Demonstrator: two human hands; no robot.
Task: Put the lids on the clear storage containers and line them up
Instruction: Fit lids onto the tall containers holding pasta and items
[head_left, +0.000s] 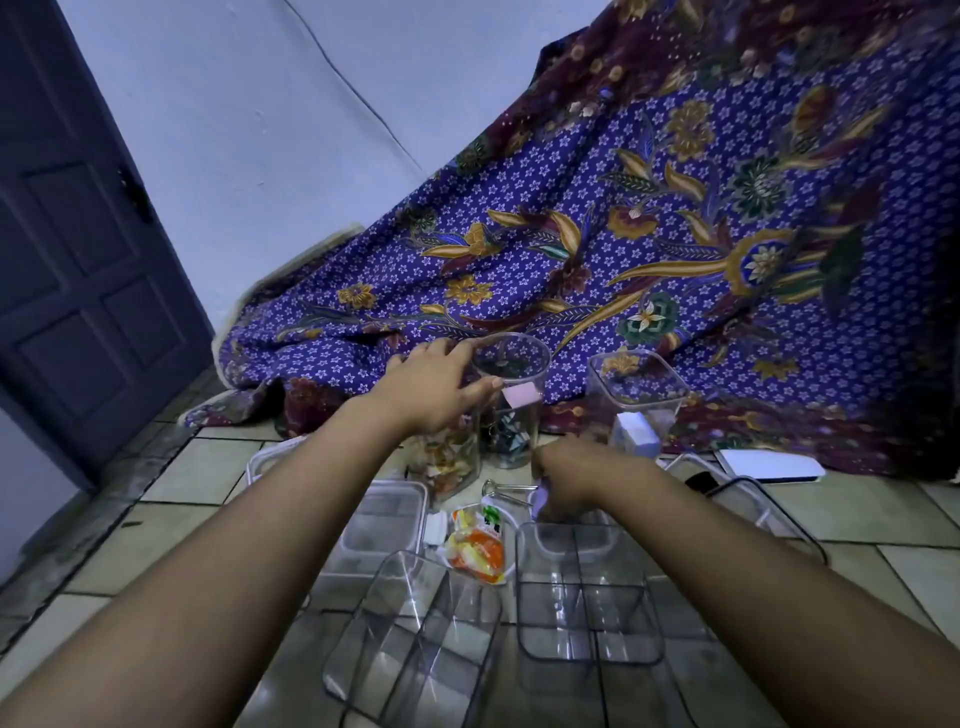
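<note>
Several clear storage containers stand on the tiled floor. My left hand (434, 387) grips the rim of a tall open container (511, 400) with small items at its bottom and a pink label. Next to it stands a container of colourful bits (449, 462), partly hidden by my left wrist. My right hand (569, 475) is blurred, fingers curled around a small pale purple thing (540, 501). A square open container (636, 395) holding a white box stands to the right. Two empty open containers (415, 639) (589, 592) stand nearest me. A clear lid (382, 519) lies at centre left.
A blue floral cloth (649, 234) drapes over something behind the containers. A snack packet (478, 545) and a metal clip (506, 491) lie between the containers. A white flat lid (769, 465) and a further clear lid (763, 509) lie at the right. A dark door (78, 260) stands at left.
</note>
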